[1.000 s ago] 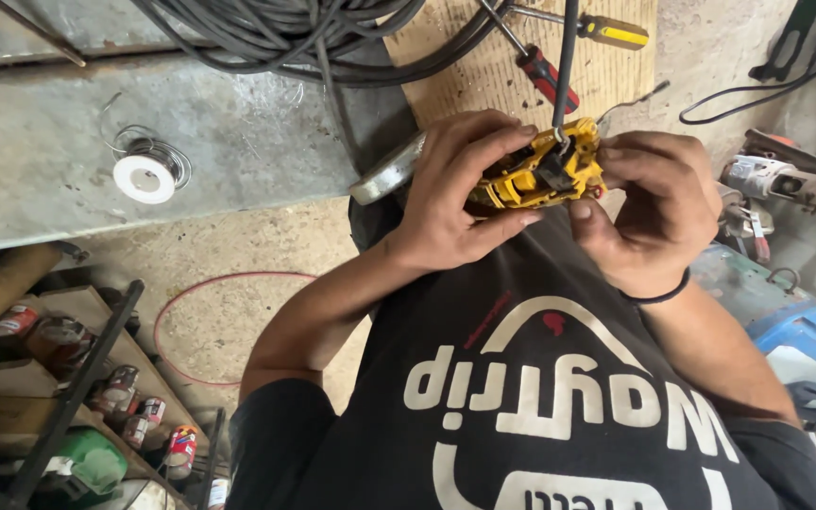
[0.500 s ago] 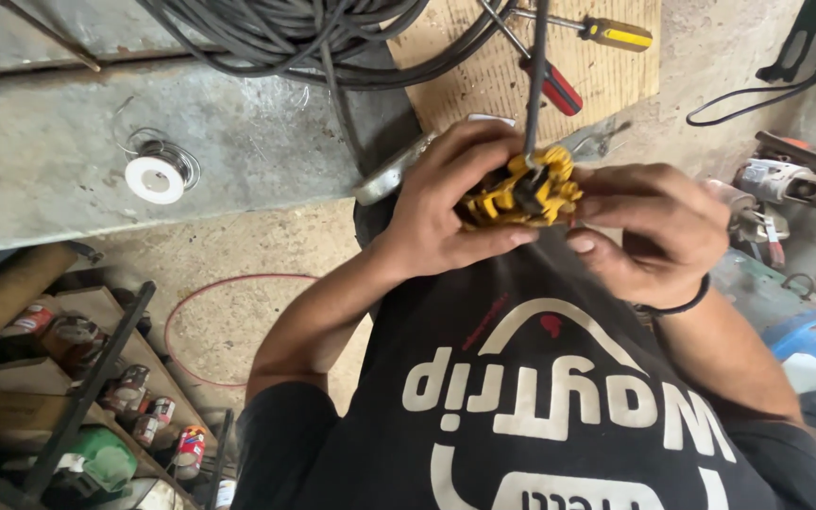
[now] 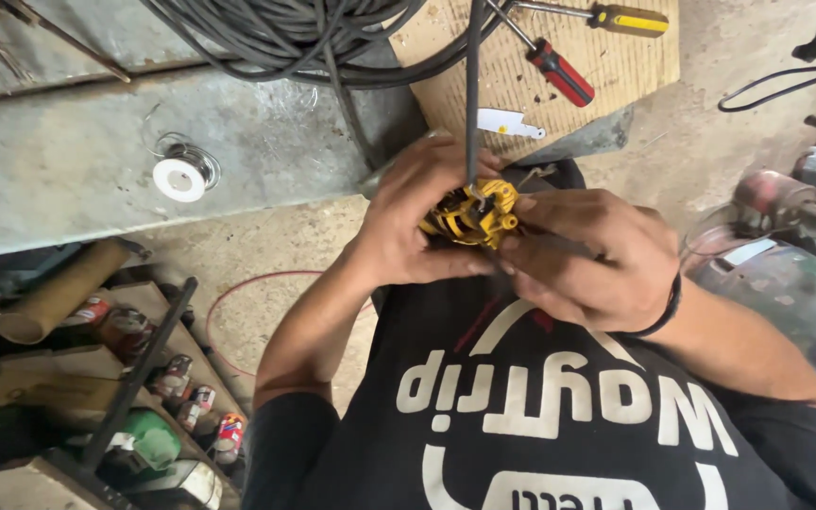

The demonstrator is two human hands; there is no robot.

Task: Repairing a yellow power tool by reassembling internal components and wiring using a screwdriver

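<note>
Between both hands: yellow tool part (image 3: 469,212), small, rigid, seemingly light; left hand (image 3: 417,222) cups its body, right hand (image 3: 592,255) pinches its edge; black cable (image 3: 472,94) attached.

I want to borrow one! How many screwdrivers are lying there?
2, both on the brown cardboard sheet at the top: a red-handled screwdriver and a yellow-handled screwdriver beyond it. More may hide under the cables.

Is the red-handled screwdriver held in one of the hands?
No, the red-handled screwdriver lies on the cardboard, apart from both hands.
</note>
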